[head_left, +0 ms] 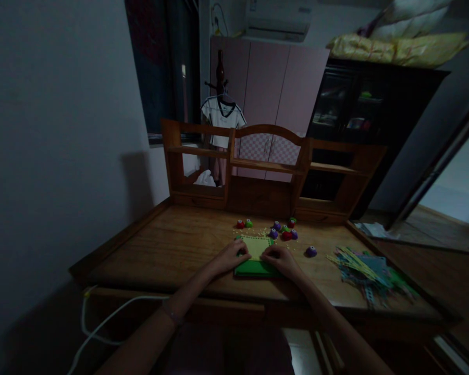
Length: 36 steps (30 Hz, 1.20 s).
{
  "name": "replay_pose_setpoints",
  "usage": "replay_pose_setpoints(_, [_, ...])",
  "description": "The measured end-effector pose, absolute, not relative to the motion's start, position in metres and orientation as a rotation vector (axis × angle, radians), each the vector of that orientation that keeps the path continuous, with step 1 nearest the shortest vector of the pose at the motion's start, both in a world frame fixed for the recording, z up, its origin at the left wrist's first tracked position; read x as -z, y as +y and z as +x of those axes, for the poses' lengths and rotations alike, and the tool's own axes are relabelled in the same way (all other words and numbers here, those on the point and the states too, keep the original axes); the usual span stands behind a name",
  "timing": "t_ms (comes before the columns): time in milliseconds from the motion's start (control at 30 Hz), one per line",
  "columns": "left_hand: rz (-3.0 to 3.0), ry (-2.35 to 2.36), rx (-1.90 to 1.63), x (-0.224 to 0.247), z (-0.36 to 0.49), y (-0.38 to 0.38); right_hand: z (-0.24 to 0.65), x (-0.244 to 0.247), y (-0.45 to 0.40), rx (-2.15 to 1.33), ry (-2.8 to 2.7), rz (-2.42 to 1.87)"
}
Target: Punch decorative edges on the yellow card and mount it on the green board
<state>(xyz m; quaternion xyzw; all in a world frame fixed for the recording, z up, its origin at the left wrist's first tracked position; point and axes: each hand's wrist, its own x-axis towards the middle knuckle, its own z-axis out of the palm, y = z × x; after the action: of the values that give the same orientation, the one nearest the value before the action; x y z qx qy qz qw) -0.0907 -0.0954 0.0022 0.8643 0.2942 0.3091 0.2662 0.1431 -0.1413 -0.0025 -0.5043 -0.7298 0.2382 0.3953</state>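
A pale yellow sheet (257, 249), with a row of small holes or marks along its far edge, lies over a green rectangular pad (256, 269) near the desk's front edge. My left hand (231, 255) grips the sheet's left side, thumb and fingers pressed together. On the other side, my right hand (282, 259) pinches the right edge with curled fingers. Small pale scraps (261, 232) are scattered just beyond the pad. Several small coloured pieces with eye-like white tops stand past it, among them a purple one (276, 225) and a red one (240, 224).
A lone purple piece (311, 251) sits right of my right hand. Farther right is a pile of yellow strips and blue and green sheets (365, 271). A wooden shelf unit (261, 195) rises at the desk's back. A white cable (113, 320) hangs at the front left.
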Motion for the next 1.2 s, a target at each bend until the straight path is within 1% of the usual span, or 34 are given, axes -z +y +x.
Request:
replay_pose_setpoints(833, [2.390,0.691,-0.820,0.002,-0.092,-0.090,0.139,0.002,-0.146,-0.607,-1.787,-1.272])
replay_pose_setpoints(1200, [2.282,0.649,-0.887,-0.001,-0.091,-0.098,0.139,0.001,-0.148,-0.597,-1.789,-1.261])
